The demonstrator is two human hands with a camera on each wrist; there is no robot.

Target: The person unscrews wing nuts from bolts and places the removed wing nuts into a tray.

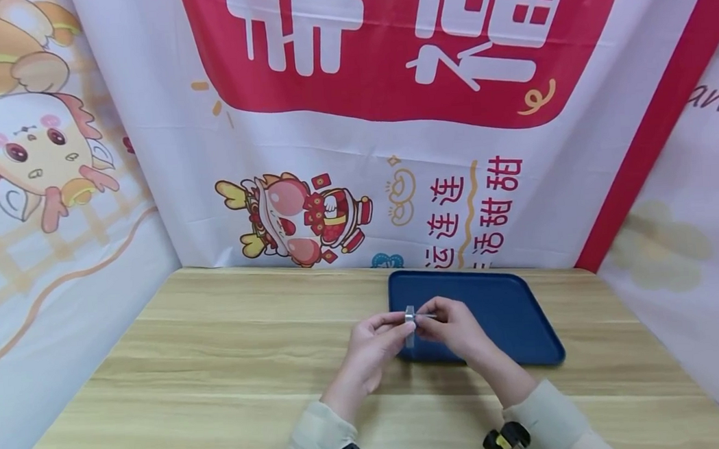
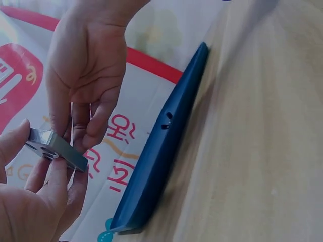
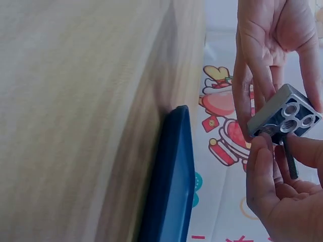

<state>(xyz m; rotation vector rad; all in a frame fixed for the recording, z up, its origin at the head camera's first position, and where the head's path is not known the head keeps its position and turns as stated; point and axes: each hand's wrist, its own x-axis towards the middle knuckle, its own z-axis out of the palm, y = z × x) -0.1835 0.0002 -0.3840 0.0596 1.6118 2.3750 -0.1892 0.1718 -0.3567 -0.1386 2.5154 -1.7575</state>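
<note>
Above the dark blue tray (image 1: pixel 495 319), my left hand (image 1: pixel 373 347) grips a small grey metal block (image 3: pixel 270 113) by its edges. The right wrist view shows several round holes in the face of this block. My right hand (image 1: pixel 455 325) is close against it, its thumb and fingers pinching a thin threaded screw (image 3: pixel 291 162). The screw's near end meets the block's face by the holes; whether it sits inside one is hidden by the fingers. In the left wrist view the right hand's fingers (image 2: pixel 81 123) reach behind the block.
The tray lies on a wooden table (image 1: pixel 218 343), toward its back right, with slots in its side wall. A printed white and red cloth (image 1: pixel 354 135) hangs right behind the table. Other printed cloths hang at both sides.
</note>
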